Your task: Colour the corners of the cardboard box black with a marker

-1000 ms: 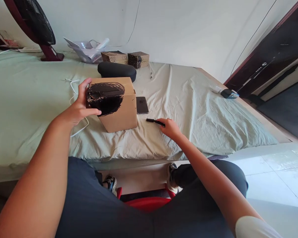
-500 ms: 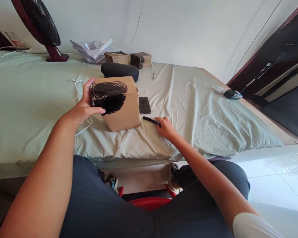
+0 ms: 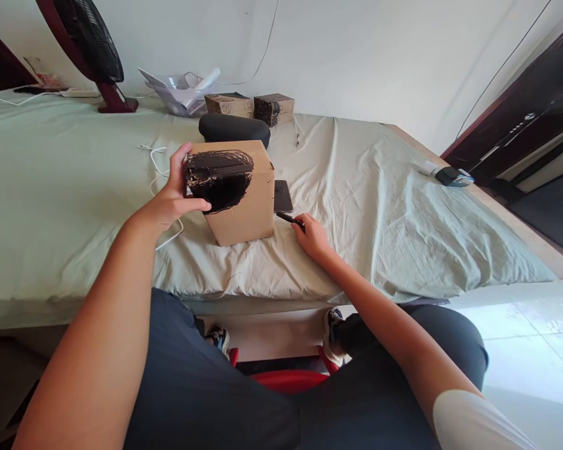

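Pale green cloth (image 3: 347, 194) covers the surface below a white wall (image 3: 370, 56). Near its front edge I see the cardboard box (image 3: 258, 200), gripped by the left hand (image 3: 173, 197): thumb extended across the blackened face, fingers around the left side. I see the right hand (image 3: 313, 237) curled around a black marker (image 3: 286, 218), forearm angled inward, just right of the box, near a phone (image 3: 284, 195).

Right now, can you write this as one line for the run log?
left grip: on cardboard box | right grip: holding black pen | on box: black scribble | behind box: black case
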{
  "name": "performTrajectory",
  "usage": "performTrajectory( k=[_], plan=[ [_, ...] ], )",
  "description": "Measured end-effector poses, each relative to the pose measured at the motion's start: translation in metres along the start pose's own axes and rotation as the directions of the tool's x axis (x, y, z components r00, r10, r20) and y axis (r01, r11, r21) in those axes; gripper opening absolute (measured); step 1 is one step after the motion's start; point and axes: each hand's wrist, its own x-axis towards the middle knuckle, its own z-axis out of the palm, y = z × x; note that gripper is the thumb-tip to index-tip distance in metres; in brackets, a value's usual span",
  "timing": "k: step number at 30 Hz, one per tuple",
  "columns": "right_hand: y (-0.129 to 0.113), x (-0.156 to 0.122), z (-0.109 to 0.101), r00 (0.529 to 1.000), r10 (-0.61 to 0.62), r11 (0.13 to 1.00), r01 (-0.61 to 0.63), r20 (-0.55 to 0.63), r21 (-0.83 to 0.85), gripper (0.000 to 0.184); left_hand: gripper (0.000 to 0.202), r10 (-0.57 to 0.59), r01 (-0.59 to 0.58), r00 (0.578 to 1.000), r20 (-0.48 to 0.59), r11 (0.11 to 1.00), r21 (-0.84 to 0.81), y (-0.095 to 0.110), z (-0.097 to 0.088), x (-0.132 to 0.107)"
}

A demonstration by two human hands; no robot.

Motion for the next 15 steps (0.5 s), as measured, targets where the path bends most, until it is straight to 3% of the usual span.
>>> performTrajectory(
  k=[3, 7, 15],
  plan=[
    [0.000, -0.001, 0.001, 0.993, 0.029, 0.964, 0.003, -0.117, 0.266, 0.015, 0.130, -0.010, 0.010, 1.000, -0.001, 1.000, -0.001, 0.000, 0.001, 0.000],
    [-0.004, -0.007, -0.001, 0.971, 0.160, 0.808, -0.026, -0.177, 0.589, 0.029, 0.131, -0.020, 0.020, 1.000, -0.006, 1.000, 0.011, 0.001, 0.001, 0.000],
    [-0.013, -0.011, -0.006, 0.951, 0.255, 0.705, -0.058, -0.177, 0.706, 0.037, 0.130, 0.008, -0.008, 1.000, -0.016, 1.000, 0.014, -0.005, 0.000, 0.000]
  ],
)
